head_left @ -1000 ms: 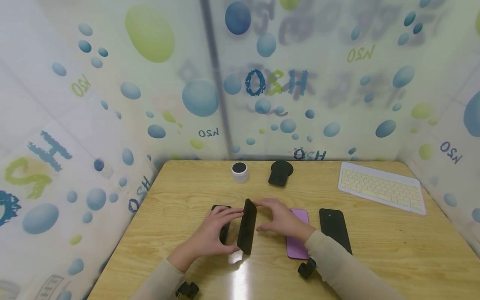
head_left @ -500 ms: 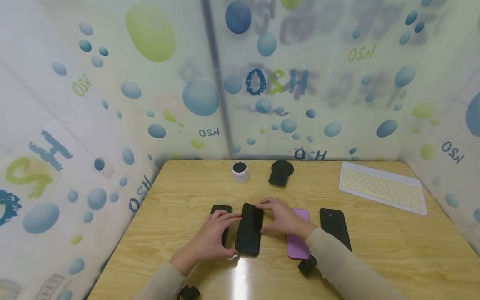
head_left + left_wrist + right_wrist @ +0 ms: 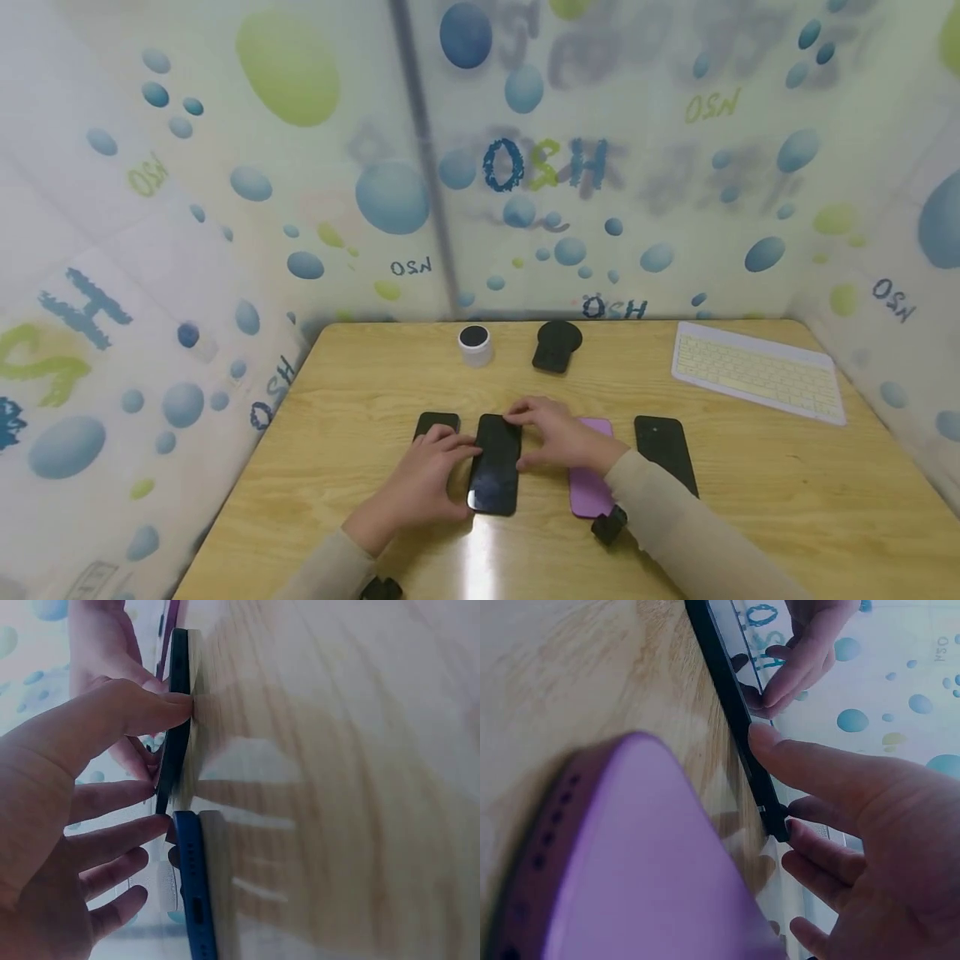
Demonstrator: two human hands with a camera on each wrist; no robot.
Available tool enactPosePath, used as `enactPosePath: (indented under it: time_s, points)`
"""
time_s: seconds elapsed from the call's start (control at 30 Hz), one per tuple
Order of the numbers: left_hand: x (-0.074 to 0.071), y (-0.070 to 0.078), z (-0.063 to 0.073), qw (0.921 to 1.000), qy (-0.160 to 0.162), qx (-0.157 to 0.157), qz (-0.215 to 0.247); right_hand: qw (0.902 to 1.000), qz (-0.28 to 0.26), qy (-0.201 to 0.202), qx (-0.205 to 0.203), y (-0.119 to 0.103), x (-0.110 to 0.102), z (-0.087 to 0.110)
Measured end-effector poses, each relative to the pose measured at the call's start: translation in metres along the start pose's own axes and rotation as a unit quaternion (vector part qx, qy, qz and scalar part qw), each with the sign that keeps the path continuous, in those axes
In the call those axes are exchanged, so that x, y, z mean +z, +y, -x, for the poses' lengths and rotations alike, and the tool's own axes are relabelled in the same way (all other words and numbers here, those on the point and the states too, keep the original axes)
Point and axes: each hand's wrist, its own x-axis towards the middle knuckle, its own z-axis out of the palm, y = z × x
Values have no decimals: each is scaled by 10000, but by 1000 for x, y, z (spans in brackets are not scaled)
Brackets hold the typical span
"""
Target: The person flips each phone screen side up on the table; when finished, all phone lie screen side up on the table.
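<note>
On the left of the wooden table (image 3: 795, 500), we see a blue-edged phone (image 3: 432, 422), partly hidden by the left hand (image 3: 427, 483), whose thumb and fingertips pinch the left edge of a black phone (image 3: 495, 475). Behind it stands a white cylinder (image 3: 476, 350) with a dark top. We find that black phone between the two hands, screen up; whether it lies fully flat we cannot tell. Farther right, beyond a black round-headed device (image 3: 557, 346) at the back, the right hand (image 3: 562, 437) pinches the phone's right side by thumb and fingertips, its wrist crossing above a purple phone (image 3: 591, 493). Next we see a dark phone with a camera (image 3: 667, 454), then a white keyboard (image 3: 757, 371) set at a slant.
</note>
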Motion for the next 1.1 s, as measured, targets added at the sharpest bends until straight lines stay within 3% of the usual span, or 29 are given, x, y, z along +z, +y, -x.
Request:
enactPosePath:
  time_s: [0.27, 0.53, 0.83, 1.1]
  points:
    - [-4, 1, -1, 9999, -149, -17, 13, 9998, 4, 191, -65, 4, 3, 4]
    - [-4, 7, -6, 9994, -151, -4, 315, 9979, 291, 572, 113, 10, -8, 31]
    - [-5, 25, -22, 9990, -210, 85, 396, 9956, 299, 877, 161, 29, -30, 64]
    - [5, 42, -42, 9982, -316, 341, 384, 9939, 636, 800, 409, 38, -42, 90]
